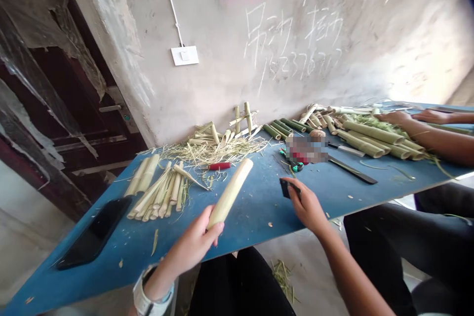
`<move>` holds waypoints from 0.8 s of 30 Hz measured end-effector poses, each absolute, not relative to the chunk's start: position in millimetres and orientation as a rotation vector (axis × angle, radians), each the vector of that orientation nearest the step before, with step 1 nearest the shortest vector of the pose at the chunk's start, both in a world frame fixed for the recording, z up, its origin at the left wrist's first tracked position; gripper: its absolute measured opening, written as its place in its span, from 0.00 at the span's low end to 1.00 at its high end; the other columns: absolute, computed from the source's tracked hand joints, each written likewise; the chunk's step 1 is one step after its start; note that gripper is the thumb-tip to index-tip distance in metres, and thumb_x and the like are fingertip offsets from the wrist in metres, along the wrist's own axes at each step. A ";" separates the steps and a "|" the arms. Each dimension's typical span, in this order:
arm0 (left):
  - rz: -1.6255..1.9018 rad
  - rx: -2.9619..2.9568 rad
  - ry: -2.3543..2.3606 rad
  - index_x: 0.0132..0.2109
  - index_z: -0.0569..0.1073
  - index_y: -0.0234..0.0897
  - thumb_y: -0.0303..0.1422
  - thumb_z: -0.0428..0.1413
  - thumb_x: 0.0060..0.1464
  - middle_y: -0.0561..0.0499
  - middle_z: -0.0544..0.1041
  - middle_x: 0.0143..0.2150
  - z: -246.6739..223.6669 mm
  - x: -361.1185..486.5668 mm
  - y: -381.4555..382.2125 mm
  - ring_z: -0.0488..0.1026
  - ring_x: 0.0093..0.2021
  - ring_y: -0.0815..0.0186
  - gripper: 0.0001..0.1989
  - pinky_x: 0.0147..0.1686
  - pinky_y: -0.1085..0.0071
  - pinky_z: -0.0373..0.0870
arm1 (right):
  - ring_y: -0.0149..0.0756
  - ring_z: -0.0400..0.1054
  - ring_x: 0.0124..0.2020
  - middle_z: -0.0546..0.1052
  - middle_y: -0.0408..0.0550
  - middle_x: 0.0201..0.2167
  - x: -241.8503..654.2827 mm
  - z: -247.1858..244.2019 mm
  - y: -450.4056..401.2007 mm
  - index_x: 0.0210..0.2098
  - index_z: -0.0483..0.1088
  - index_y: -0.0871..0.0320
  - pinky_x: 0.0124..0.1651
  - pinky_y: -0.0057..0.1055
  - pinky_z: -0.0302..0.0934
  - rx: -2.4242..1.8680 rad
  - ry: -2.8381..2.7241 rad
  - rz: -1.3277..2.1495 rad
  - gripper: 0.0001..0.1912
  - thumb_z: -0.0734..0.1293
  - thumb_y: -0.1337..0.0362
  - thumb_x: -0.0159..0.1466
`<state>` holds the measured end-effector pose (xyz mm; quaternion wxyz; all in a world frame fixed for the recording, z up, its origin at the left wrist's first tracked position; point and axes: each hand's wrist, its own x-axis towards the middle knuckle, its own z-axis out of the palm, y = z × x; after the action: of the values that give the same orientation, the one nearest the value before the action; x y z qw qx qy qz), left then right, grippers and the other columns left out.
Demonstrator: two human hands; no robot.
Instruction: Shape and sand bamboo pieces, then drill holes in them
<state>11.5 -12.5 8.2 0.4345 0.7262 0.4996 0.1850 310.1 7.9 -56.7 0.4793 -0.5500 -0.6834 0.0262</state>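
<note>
My left hand (202, 239) is wrapped round the lower end of a pale, peeled bamboo piece (233, 190), which slants up and to the right over the blue table (252, 217). In my right hand (305, 202) is a small black object (286, 187), pinched between the fingers near the table's front edge; its exact kind is unclear. A bundle of thin bamboo pieces (163, 197) lies left of the held piece. Just beyond it is a red-handled object (219, 166), beside a heap of shavings (225, 148).
A dark phone (96, 232) lies at the left. Behind my right hand are a long dark blade (351, 170), a knife (346, 148) and green-handled tools (295, 164). Thick bamboo pieces (370, 138) lie at the right, near another person's arms (433, 136).
</note>
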 end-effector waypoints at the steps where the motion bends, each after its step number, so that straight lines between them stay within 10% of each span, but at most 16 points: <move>1: 0.455 1.817 1.229 0.52 0.58 0.35 0.45 0.42 0.56 0.51 0.69 0.34 12.3 15.0 -2.0 0.66 0.29 0.71 0.22 0.29 0.75 0.63 | 0.41 0.66 0.43 0.71 0.52 0.41 309.6 -59.3 7.6 0.47 0.63 0.57 0.46 0.38 0.59 -1.346 -1.616 0.117 0.16 0.51 0.58 0.66; 24: 0.528 1.989 1.386 0.42 0.69 0.26 0.37 0.38 0.59 0.41 0.74 0.39 4.0 217.3 211.9 0.71 0.41 0.62 0.20 0.38 0.69 0.65 | 0.42 0.65 0.36 0.72 0.47 0.33 326.8 -72.3 17.4 0.43 0.66 0.56 0.40 0.35 0.58 -1.321 -1.449 0.557 0.16 0.55 0.55 0.64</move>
<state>217.3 211.9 4.0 0.3242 0.7584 0.5285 0.2012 326.8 17.4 -72.3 0.5239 -0.5521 -0.6055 0.2328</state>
